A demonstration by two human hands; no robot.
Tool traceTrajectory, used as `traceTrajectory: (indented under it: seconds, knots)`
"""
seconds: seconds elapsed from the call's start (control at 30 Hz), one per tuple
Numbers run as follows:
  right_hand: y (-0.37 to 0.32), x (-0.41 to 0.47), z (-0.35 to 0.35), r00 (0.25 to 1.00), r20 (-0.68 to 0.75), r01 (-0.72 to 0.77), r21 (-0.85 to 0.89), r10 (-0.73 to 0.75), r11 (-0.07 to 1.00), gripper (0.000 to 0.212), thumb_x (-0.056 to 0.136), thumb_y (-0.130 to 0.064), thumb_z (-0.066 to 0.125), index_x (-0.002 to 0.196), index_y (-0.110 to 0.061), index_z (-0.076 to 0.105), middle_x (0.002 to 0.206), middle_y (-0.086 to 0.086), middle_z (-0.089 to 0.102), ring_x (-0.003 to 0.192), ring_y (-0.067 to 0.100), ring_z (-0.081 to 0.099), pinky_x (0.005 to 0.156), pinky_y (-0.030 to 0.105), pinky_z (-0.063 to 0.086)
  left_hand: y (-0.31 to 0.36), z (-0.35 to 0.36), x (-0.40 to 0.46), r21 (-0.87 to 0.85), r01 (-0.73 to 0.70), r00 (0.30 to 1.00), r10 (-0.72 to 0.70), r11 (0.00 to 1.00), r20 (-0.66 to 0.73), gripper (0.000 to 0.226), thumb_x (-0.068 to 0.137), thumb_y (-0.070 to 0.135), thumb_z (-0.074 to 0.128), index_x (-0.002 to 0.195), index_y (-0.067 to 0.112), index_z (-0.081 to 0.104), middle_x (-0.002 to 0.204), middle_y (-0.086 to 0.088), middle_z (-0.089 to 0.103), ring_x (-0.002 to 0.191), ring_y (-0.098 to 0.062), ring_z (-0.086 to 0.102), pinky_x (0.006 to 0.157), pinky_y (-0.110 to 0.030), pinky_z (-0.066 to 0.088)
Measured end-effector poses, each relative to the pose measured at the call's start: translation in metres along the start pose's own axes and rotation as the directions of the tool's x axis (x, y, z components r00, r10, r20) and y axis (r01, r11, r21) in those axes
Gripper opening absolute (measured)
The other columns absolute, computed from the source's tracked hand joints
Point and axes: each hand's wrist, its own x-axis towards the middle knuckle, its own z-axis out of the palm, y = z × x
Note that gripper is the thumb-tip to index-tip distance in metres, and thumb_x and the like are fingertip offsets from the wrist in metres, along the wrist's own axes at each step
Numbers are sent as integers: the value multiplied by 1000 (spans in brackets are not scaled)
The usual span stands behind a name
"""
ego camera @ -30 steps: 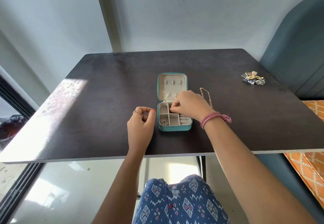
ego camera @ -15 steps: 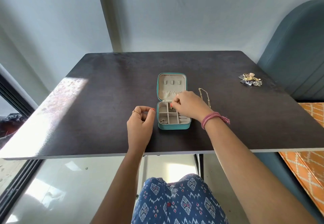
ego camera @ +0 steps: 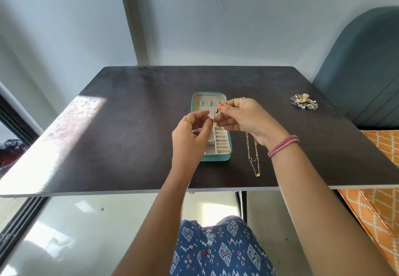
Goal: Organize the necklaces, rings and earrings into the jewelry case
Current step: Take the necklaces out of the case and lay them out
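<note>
Head view: above the open teal jewelry case (ego camera: 216,158), the right hand (ego camera: 244,118) pinches a small dark earring (ego camera: 217,110) between thumb and forefinger. The left hand (ego camera: 192,133) is raised just beside it, fingers (ego camera: 210,120) loosely curled, almost touching, gripping nothing visible. A gold necklace (ego camera: 253,157) lies on the dark surface (ego camera: 129,124) right of the case; a jewelry pile (ego camera: 304,103) sits far right. No writing is legible.

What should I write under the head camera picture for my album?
Two hands, right hand pinching a small earring, work above an open teal jewelry case; a gold necklace lies beside it.
</note>
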Motion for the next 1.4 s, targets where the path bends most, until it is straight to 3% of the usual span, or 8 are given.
traceTrajectory:
  seconds: [0.23,0.4,0.57,0.73,0.9,1.03,1.1,1.4]
  knots:
    - [-9,-10,1,1000,1,14,25,-14,1000,15,95,-23,59,95,-10,67,65,-2,63,63,8,60,67,24,57,20,0,6,-94,73,996,-68,993,62,12,89,21,67,100,26,67,90,15,70,81,2,67,77,-18,55]
    - [-11,-10,2,999,-27,29,-4,-29,1000,24,93,-24,61,98,-2,68,53,-7,55,61,8,54,76,32,57,29,-2,3,-198,134,991,-125,971,57,15,87,22,70,102,19,71,92,5,74,83,-7,70,76,-22,57]
    - [-13,-13,3,999,2,52,49,-52,997,23,95,-22,58,77,-9,63,48,-6,49,52,5,48,81,37,56,37,-6,4,-318,203,979,-182,926,96,17,84,21,74,100,20,74,93,1,76,91,-16,72,86,-34,57]
    - [-8,-16,3,994,62,78,212,-93,974,13,96,-28,57,93,-15,58,55,-4,54,54,10,51,64,28,53,46,-8,8,-418,231,972,-228,878,58,20,84,10,73,104,10,72,98,-7,74,94,-20,71,86,-32,57]
    - [4,-16,-1,989,125,93,-88,-82,992,24,101,-37,36,102,-18,51,71,11,70,60,15,54,74,32,43,58,-16,13,-532,219,972,-231,818,44,15,85,3,69,98,10,72,90,-5,75,91,-19,72,86,-31,57]
    - [17,-13,-4,988,152,79,-455,-10,887,35,100,-36,25,119,-23,51,77,-1,75,57,11,53,89,32,43,71,-24,15,-631,197,976,-208,751,57,15,85,-2,66,96,8,71,84,-6,74,83,-17,71,79,-25,58]
    - [22,-12,-3,987,162,78,-564,17,822,37,102,-34,24,124,-23,51,80,-5,75,58,11,53,85,27,43,76,-28,15,-657,174,982,-183,734,56,16,85,-3,65,95,7,71,83,-6,73,82,-16,70,76,-23,58]
    - [21,-1,-26,996,49,93,-637,-80,765,37,96,-15,45,133,-23,51,121,-10,64,76,5,63,66,10,43,69,-37,5,-641,184,980,-186,745,66,15,85,-4,64,91,8,72,79,-4,74,79,-15,71,69,-20,55]
